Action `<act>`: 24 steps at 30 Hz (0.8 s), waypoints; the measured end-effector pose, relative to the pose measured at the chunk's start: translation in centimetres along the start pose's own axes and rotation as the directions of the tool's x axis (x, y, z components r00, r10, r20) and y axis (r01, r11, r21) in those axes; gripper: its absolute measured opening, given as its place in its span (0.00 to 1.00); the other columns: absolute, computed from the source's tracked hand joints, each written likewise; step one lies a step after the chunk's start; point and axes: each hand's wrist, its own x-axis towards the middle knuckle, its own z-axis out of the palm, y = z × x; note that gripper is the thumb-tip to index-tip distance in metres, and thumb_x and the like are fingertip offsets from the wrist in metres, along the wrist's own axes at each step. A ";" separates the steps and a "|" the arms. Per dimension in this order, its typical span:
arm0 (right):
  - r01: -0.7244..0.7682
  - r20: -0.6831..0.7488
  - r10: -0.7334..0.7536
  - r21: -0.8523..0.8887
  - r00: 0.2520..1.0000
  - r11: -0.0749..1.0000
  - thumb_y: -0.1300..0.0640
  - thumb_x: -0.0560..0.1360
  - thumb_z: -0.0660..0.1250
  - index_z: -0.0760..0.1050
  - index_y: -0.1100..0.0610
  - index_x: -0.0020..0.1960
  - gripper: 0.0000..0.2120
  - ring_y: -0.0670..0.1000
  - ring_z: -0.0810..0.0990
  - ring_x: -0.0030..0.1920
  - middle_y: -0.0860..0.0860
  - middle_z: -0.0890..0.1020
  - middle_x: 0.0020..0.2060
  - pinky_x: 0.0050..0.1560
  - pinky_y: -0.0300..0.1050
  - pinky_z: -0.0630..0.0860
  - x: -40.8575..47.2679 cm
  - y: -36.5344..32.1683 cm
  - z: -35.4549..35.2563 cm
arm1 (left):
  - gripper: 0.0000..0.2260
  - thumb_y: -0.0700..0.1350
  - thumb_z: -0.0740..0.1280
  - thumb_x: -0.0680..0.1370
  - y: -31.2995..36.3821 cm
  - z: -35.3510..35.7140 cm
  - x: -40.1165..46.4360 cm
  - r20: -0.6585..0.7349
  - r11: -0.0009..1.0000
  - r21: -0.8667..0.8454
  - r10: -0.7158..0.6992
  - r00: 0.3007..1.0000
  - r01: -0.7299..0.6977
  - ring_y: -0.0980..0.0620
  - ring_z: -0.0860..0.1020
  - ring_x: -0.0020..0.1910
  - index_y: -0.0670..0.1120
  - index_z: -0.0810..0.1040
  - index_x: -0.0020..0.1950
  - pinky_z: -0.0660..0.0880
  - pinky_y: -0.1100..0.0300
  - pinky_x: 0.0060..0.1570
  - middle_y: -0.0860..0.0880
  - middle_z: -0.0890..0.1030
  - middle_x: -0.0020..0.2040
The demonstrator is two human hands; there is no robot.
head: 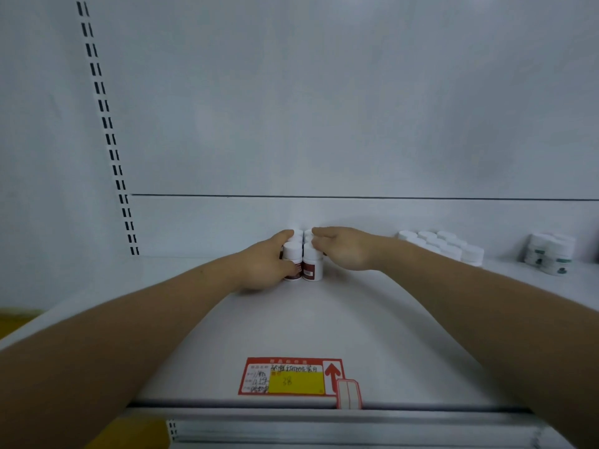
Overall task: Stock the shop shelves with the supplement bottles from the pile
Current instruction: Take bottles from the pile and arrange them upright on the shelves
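Note:
Several small white supplement bottles with dark red labels (312, 262) stand in two rows at the back of the white shelf (324, 319), against the rear wall. My left hand (264, 262) cups the left row, its fingers curled round the front left bottle (291, 254). My right hand (345, 247) lies against the right row, fingers stretched over the bottle tops. Both forearms reach in from the lower corners. The bottles behind the front pair are mostly hidden by my hands.
A block of white-capped bottles (440, 246) stands to the right on the same shelf. Farther right are white bottles with green labels (549, 254). A red and yellow price tag (291, 375) sits on the shelf's front edge. A slotted upright (108, 131) runs up the left.

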 end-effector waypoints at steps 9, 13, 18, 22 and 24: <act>0.013 0.027 -0.013 0.010 1.000 1.000 0.54 0.83 0.51 0.66 0.58 0.71 0.19 0.52 0.71 0.64 0.53 0.71 0.69 0.62 0.42 0.66 0.1 -0.1 0.0 | 0.38 0.49 0.66 0.77 -0.5 0.4 0.0 0.002 0.996 0.091 0.003 1.000 -0.003 0.51 0.69 0.67 0.51 0.43 0.78 0.64 0.61 0.65 0.51 0.67 0.72; 0.025 0.023 -0.025 -0.019 0.999 1.000 0.55 0.83 0.50 0.67 0.60 0.70 0.19 0.50 0.68 0.54 0.56 0.72 0.68 0.56 0.41 0.64 0.2 -0.1 0.1 | 0.37 0.47 0.65 0.78 -0.2 0.7 -0.1 -0.028 0.994 0.108 0.010 1.000 -0.006 0.50 0.68 0.67 0.50 0.43 0.78 0.63 0.64 0.61 0.50 0.67 0.72; 0.011 0.025 -0.010 -0.031 1.000 0.999 0.52 0.83 0.49 0.61 0.57 0.75 0.22 0.50 0.67 0.63 0.53 0.65 0.73 0.63 0.40 0.60 0.2 0.1 0.0 | 0.37 0.46 0.66 0.77 0.1 0.6 -0.2 -0.024 0.991 0.133 -0.001 1.000 0.004 0.50 0.72 0.62 0.51 0.45 0.77 0.66 0.62 0.59 0.49 0.71 0.69; 0.026 -0.083 -0.032 -0.074 0.996 0.997 0.47 0.82 0.51 0.56 0.53 0.77 0.25 0.48 0.55 0.76 0.47 0.57 0.77 0.72 0.40 0.50 -0.3 0.8 -2.0 | 0.43 0.51 0.68 0.75 1.1 -0.7 -1.0 0.004 0.984 0.179 -0.022 1.000 0.021 0.50 0.63 0.72 0.51 0.39 0.78 0.60 0.64 0.62 0.49 0.61 0.76; 0.016 -0.122 -0.033 -0.142 0.992 0.990 0.45 0.82 0.52 0.57 0.51 0.77 0.25 0.48 0.55 0.76 0.47 0.57 0.77 0.72 0.40 0.50 -0.8 1.4 -3.5 | 0.42 0.51 0.68 0.76 2.1 -1.4 -1.5 -0.008 0.965 0.263 0.016 1.000 -0.013 0.51 0.58 0.75 0.49 0.42 0.78 0.58 0.64 0.64 0.50 0.55 0.77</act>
